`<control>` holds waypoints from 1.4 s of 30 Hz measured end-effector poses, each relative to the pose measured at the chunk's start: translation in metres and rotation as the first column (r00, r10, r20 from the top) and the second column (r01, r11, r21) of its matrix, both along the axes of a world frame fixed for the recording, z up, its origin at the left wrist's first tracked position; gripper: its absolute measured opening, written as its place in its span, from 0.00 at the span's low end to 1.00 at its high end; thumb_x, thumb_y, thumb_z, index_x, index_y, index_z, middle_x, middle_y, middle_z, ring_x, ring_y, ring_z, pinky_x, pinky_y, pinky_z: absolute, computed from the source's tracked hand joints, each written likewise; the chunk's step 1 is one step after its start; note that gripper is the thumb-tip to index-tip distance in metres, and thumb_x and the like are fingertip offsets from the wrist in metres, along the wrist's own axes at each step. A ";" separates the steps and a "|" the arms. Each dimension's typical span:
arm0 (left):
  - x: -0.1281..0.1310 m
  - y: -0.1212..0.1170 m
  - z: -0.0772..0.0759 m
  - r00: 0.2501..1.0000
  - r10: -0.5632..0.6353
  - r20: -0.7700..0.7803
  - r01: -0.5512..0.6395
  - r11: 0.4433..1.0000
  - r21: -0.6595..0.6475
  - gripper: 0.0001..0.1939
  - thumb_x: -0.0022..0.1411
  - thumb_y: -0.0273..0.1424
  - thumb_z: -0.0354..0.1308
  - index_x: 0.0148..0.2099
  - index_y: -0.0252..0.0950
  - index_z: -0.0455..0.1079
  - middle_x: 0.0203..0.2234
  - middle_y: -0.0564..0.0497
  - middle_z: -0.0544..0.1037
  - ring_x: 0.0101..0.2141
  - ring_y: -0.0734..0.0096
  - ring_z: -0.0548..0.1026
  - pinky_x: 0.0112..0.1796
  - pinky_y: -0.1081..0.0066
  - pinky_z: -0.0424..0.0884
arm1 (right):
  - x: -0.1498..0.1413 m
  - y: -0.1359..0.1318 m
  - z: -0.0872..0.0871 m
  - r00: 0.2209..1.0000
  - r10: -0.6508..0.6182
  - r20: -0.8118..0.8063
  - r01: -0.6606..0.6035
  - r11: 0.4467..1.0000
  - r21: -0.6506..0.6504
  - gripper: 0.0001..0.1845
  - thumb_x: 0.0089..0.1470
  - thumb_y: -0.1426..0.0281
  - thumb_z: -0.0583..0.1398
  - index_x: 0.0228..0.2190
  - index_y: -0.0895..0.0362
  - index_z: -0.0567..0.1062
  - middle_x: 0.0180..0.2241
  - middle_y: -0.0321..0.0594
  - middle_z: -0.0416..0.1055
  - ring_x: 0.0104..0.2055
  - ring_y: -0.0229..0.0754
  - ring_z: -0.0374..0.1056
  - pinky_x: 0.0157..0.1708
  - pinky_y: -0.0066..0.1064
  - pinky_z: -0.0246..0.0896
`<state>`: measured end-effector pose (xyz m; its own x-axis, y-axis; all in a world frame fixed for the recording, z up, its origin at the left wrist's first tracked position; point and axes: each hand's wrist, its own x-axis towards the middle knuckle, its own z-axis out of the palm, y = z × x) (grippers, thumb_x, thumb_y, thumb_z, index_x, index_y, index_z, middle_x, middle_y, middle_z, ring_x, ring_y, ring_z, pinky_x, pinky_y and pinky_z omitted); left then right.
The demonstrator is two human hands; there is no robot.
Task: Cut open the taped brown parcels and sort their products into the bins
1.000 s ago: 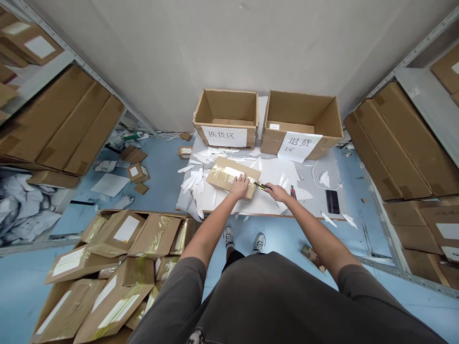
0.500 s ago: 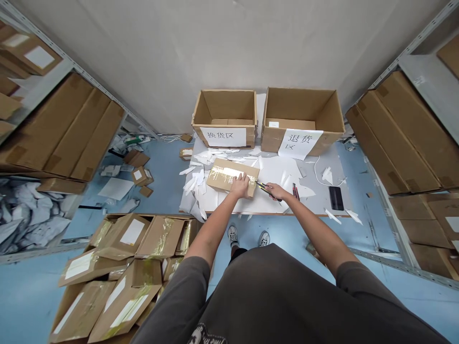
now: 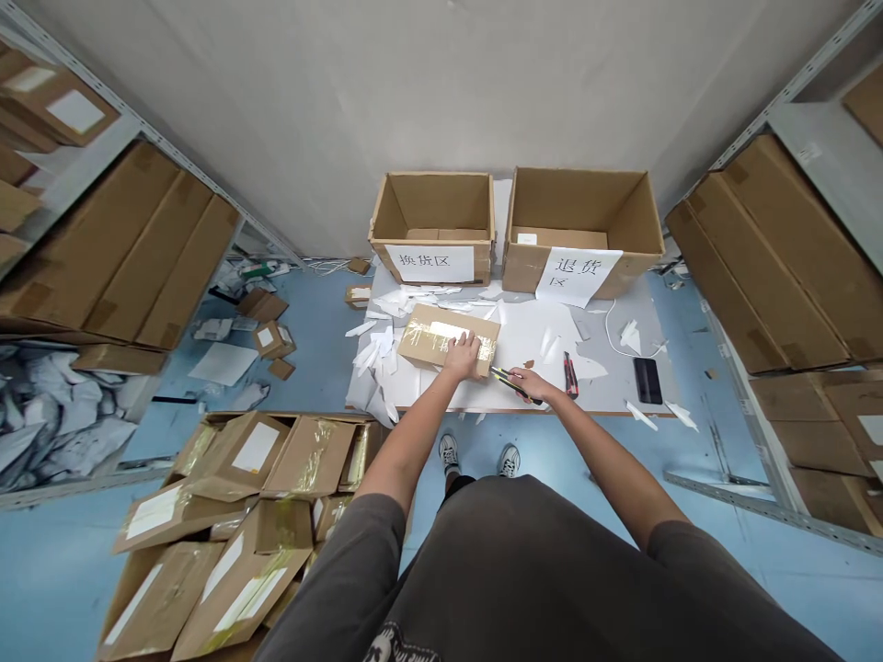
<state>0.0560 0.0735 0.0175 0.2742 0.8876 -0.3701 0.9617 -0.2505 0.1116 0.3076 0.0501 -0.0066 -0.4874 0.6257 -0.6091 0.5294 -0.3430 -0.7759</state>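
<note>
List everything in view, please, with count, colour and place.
table: one, grey, centre
parcel: one, brown, table's left half
tool: one, black-yellow, beside parcel
second tool: one, red-black, table's front
phone: one, black, table's right
cable: one, white, behind phone
paper scraps: many, white, across table
labelled boxes: two, brown, table's back
heaped parcels: many, brown, lower left
shelf units: two, grey, both sides
stacked cartons: several, brown, shelves
shoes: two, white-grey, below table
hands: two, bare, left on parcel, right holding tool
</note>
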 end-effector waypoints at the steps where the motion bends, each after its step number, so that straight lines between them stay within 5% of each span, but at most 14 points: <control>1: -0.003 0.000 0.000 1.000 0.005 0.023 -0.004 1.000 -0.010 0.61 0.45 0.51 0.78 0.74 0.38 0.56 0.76 0.32 0.52 0.74 0.37 0.50 0.69 0.46 0.51 | 0.004 -0.003 -0.001 1.000 0.000 0.009 0.000 1.000 0.029 0.15 0.68 0.52 0.56 0.39 0.50 0.69 0.17 0.27 0.64 0.14 0.37 0.59 0.18 0.26 0.55; 4: -0.016 0.006 0.001 0.986 0.061 0.152 -0.060 0.998 -0.014 0.57 0.52 0.54 0.73 0.76 0.43 0.53 0.73 0.38 0.61 0.71 0.42 0.58 0.67 0.53 0.58 | 0.019 -0.010 -0.003 0.991 -0.112 0.069 0.101 0.984 0.148 0.19 0.67 0.49 0.53 0.36 0.50 0.68 0.17 0.27 0.64 0.16 0.38 0.61 0.21 0.27 0.58; 8: -0.027 0.030 0.001 0.969 0.128 0.211 -0.145 0.987 0.067 0.37 0.64 0.44 0.66 0.72 0.49 0.61 0.67 0.44 0.70 0.66 0.48 0.65 0.62 0.54 0.65 | 0.029 -0.010 -0.005 0.956 -0.252 0.150 0.201 0.935 0.291 0.27 0.69 0.48 0.44 0.29 0.51 0.68 0.20 0.32 0.67 0.21 0.39 0.68 0.29 0.28 0.65; 13: -0.011 0.072 -0.004 0.990 0.026 0.135 -0.027 1.000 0.006 0.49 0.49 0.34 0.77 0.71 0.46 0.61 0.70 0.41 0.64 0.70 0.43 0.58 0.65 0.47 0.61 | 0.018 -0.008 0.002 0.928 -0.294 0.229 0.193 0.905 0.378 0.22 0.66 0.49 0.49 0.41 0.50 0.74 0.29 0.34 0.73 0.31 0.44 0.73 0.35 0.31 0.67; 17: 0.002 0.088 -0.010 0.995 0.000 0.103 0.002 1.000 -0.024 0.46 0.47 0.32 0.76 0.67 0.40 0.66 0.65 0.36 0.69 0.65 0.41 0.64 0.63 0.48 0.66 | 0.012 0.000 0.013 0.907 -0.249 0.340 0.078 0.892 0.446 0.21 0.65 0.50 0.54 0.49 0.49 0.74 0.36 0.37 0.76 0.39 0.47 0.74 0.40 0.32 0.66; 23: -0.004 0.075 -0.027 0.974 -0.023 0.224 0.013 0.999 0.042 0.44 0.58 0.38 0.67 0.73 0.30 0.61 0.71 0.27 0.61 0.72 0.31 0.55 0.67 0.41 0.59 | 0.002 0.015 0.029 0.871 -0.111 0.479 -0.138 0.879 0.456 0.20 0.70 0.52 0.54 0.55 0.49 0.73 0.42 0.42 0.79 0.44 0.50 0.75 0.41 0.32 0.63; 32: -0.033 0.044 -0.051 0.942 -0.150 0.300 0.101 0.980 0.171 0.31 0.75 0.36 0.47 0.73 0.23 0.60 0.72 0.25 0.61 0.75 0.43 0.53 0.72 0.43 0.50 | -0.022 0.036 0.032 0.753 0.020 0.658 -0.399 0.809 0.432 0.24 0.72 0.47 0.53 0.48 0.52 0.76 0.42 0.51 0.81 0.46 0.54 0.76 0.41 0.34 0.60; 42: -0.034 0.042 -0.066 0.937 -0.158 0.312 0.107 0.979 0.176 0.30 0.74 0.32 0.48 0.73 0.26 0.60 0.72 0.28 0.61 0.75 0.45 0.52 0.74 0.41 0.48 | -0.017 0.042 0.019 0.736 -0.039 0.676 -0.422 0.754 0.503 0.26 0.70 0.44 0.54 0.46 0.52 0.76 0.45 0.52 0.80 0.50 0.54 0.74 0.44 0.34 0.61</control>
<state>0.0220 0.1151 -0.0490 0.4749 0.8739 -0.1036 0.8370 -0.4122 0.3598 0.2909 0.0925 0.0128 -0.3001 0.8904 -0.3423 0.9453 0.2294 -0.2320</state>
